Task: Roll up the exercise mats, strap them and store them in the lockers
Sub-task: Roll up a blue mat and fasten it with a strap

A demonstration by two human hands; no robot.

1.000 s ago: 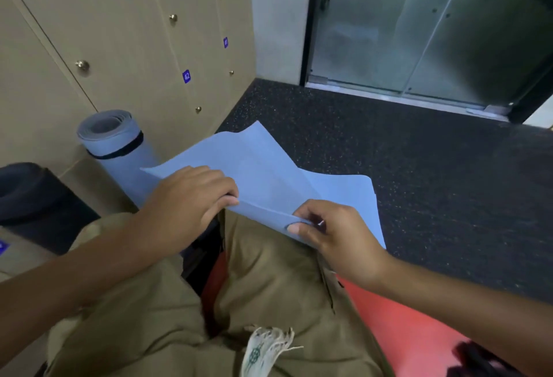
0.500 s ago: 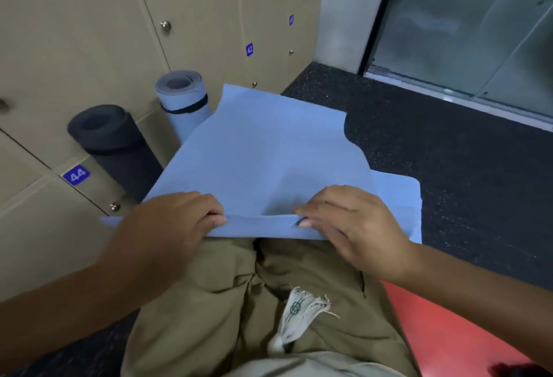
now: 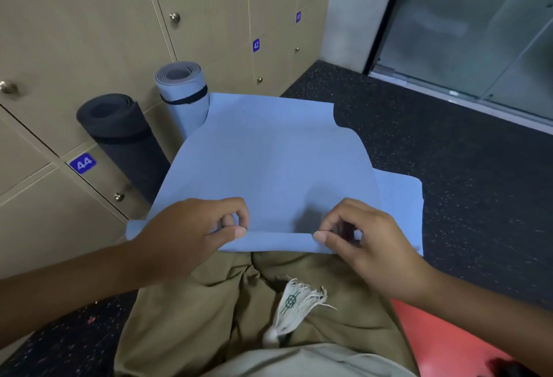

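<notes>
Both hands — left (image 3: 191, 233), right (image 3: 365, 239) — pinch blue mat's (image 3: 269, 161) near edge (folded).

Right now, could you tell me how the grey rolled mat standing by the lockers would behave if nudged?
The grey rolled mat stands on end, so it would probably tip, then roll. Its black strap should keep it from unrolling. It leans near the lockers, which may catch it.
</notes>
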